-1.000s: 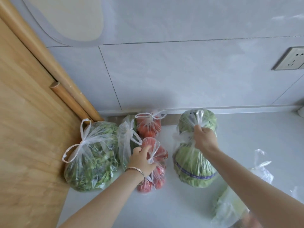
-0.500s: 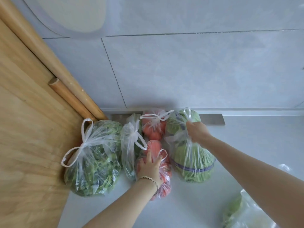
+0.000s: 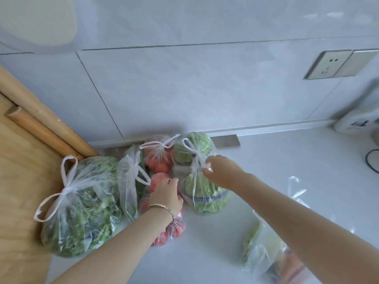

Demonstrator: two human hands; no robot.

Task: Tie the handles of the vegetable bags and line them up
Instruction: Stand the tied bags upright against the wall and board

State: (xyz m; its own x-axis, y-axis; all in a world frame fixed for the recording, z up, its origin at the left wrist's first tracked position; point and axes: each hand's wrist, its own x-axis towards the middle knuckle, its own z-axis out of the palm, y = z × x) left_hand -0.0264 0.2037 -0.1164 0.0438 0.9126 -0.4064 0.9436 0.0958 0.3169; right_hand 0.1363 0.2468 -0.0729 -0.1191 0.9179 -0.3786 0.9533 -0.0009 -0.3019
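Observation:
Several clear tied bags stand against the wall. A big leafy-greens bag [image 3: 80, 208] is at the left, a slim bag of greens [image 3: 131, 177] beside it, a tomato bag [image 3: 158, 156] at the back. My left hand [image 3: 166, 196] rests on top of a nearer tomato bag [image 3: 174, 230], covering its knot. My right hand [image 3: 220, 171] pinches the knotted handles of the cabbage bag [image 3: 203, 193], which stands right of the tomatoes and touches them. Another bag [image 3: 268, 257] of vegetables lies at the lower right, partly behind my right forearm.
A wooden board [image 3: 22, 181] and two wooden rods [image 3: 41, 130] lean at the left. The tiled wall carries a socket [image 3: 328, 65]. A white appliance [image 3: 359, 121] with a black cable [image 3: 371, 160] sits at the far right. A metal strip [image 3: 225, 141] runs along the wall's base.
My right hand has carried the cabbage bag left until it touches the tomato bags. My left hand moved from the near tomato bag's knot to its top.

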